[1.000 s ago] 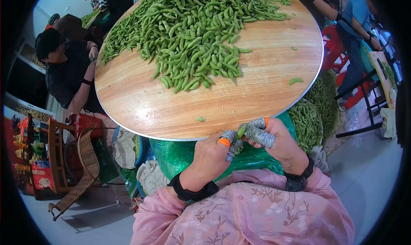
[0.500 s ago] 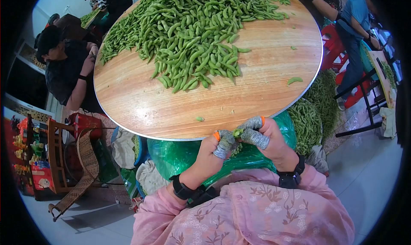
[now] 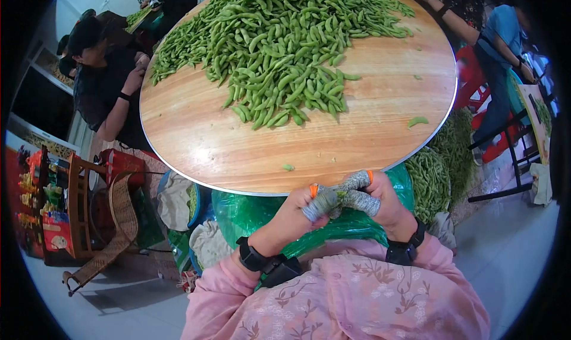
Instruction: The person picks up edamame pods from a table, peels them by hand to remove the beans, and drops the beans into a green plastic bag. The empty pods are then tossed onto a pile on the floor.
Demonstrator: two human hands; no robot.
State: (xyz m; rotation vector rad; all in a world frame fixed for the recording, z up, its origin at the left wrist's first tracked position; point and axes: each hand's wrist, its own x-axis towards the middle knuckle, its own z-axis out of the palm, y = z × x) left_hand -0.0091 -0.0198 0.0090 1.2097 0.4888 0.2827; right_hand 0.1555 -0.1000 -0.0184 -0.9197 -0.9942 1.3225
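Just past the table's near edge, my left hand (image 3: 304,207) and my right hand (image 3: 380,198) meet, fingertips touching. Grey knit covers with orange bands wrap the working fingers of both. Pinched between them is a green edamame pod (image 3: 341,194), mostly hidden by the fingers. Both hands are closed on it. Ahead on the round wooden table (image 3: 238,153) lies a big heap of edamame pods (image 3: 279,49). A single pod (image 3: 417,121) rests apart at the right, and a small pod piece (image 3: 288,167) sits near the front edge.
Green plastic sheeting (image 3: 238,215) hangs below my hands. More pods fill a pile (image 3: 428,182) on the floor at the right. A person in dark clothes (image 3: 107,72) sits at the left; another in blue (image 3: 502,31) is at the right. A wicker chair (image 3: 122,221) stands lower left.
The view has shifted slightly, so the table appears a little further right. My hands stay together, with the fingers now covering more of the pod.
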